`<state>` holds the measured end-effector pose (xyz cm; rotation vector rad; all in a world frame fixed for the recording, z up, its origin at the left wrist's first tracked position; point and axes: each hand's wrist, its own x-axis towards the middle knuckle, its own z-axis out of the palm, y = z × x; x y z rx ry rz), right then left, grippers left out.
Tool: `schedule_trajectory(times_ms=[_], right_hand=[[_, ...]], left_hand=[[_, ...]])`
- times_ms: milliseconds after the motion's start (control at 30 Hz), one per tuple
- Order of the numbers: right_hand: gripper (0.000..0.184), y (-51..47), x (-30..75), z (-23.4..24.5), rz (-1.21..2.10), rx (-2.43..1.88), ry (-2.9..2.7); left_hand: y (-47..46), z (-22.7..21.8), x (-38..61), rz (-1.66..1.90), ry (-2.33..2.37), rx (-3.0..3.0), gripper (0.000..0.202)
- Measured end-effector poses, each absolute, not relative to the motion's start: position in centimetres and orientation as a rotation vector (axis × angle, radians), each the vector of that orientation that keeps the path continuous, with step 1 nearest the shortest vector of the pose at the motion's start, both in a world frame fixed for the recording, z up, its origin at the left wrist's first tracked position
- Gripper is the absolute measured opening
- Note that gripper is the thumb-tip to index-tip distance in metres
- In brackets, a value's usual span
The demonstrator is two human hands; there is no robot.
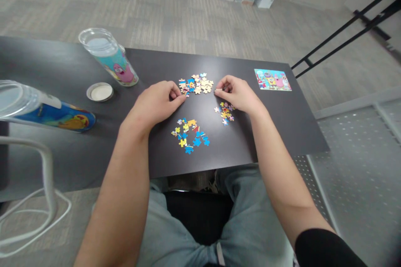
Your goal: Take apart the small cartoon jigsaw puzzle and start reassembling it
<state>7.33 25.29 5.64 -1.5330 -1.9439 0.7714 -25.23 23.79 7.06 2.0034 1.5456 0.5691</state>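
A pile of jigsaw puzzle pieces [203, 85] lies on the dark table between my hands, many with their pale backs up. At its left edge is my left hand [163, 99], fingers curled and thumb close to a few printed pieces; whether one is pinched is hidden. My right hand [236, 93] is closed in a pinch at the pile's right edge, and what its fingertips hold is too small to make out. Below the right hand sits a small group of yellow and pink pieces [225, 112]. Nearer to me, blue and yellow pieces [189, 134] are spread out face up.
A cartoon picture card [273, 80] lies at the table's right. On the left are a clear-topped tube [114, 58], a second blue tube [53, 108] and a round lid [100, 92]. A white cable [48, 175] hangs at lower left. Black rails [344, 29] stand beyond the right edge.
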Motion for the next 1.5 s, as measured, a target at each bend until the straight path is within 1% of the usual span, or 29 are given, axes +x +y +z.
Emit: schedule_trajectory(times_ms=[67,133,267,333,500,733,1000,1067,1133,1233,1300,1400,1467,1500], right_hand=[[0.013,24.8,6.8,6.0,0.831,-1.45,-1.922],[0.012,24.2,5.9,6.5,0.822,-1.312,-1.935],[0.013,23.3,4.0,7.4,0.759,-1.044,-1.987],[0.013,23.3,3.4,7.4,0.73,-0.936,-1.992],[0.008,23.8,3.0,6.7,0.682,-0.917,-2.008],[0.005,24.3,2.5,5.8,0.69,-0.886,-2.079],[0.013,24.3,2.8,5.5,0.716,-0.882,-2.129],[0.016,24.4,3.0,5.4,0.685,-0.905,-2.106],[0.02,24.4,3.3,5.4,0.675,-0.921,-2.075],[0.025,24.4,3.7,5.5,0.773,-0.919,-2.079],[0.028,24.4,3.9,5.6,0.84,-0.929,-2.109],[0.022,24.4,3.9,5.8,0.865,-0.909,-2.176],[0.015,24.4,4.0,5.8,0.896,-0.851,-2.246],[0.014,24.4,4.0,5.8,0.916,-0.838,-2.273]], left_hand=[[23.5,7.2,-24.8,0.657,1.483,1.939,0.025],[23.3,7.5,-24.4,0.73,1.365,1.856,0.029],[22.9,8.2,-23.5,0.782,1.094,1.789,0.051],[22.9,8.5,-23.3,0.809,1.013,1.728,0.058],[22.8,8.3,-23.3,0.944,0.972,1.511,0.066],[23.1,7.7,-23.8,0.892,1.053,1.543,0.064],[23.0,7.8,-23.9,0.909,1.066,1.529,0.061],[23.0,7.8,-24.1,0.918,1.111,1.537,0.057],[23.1,7.8,-24.4,0.92,1.176,1.556,0.049],[23.2,7.9,-25.2,0.891,1.259,1.603,0.036],[23.3,7.9,-25.9,0.836,1.301,1.643,0.036],[23.4,8.0,-26.8,0.714,1.323,1.688,0.041],[23.5,7.9,-27.4,0.617,1.33,1.709,0.041],[23.6,7.8,-27.6,0.573,1.343,1.724,0.039]])
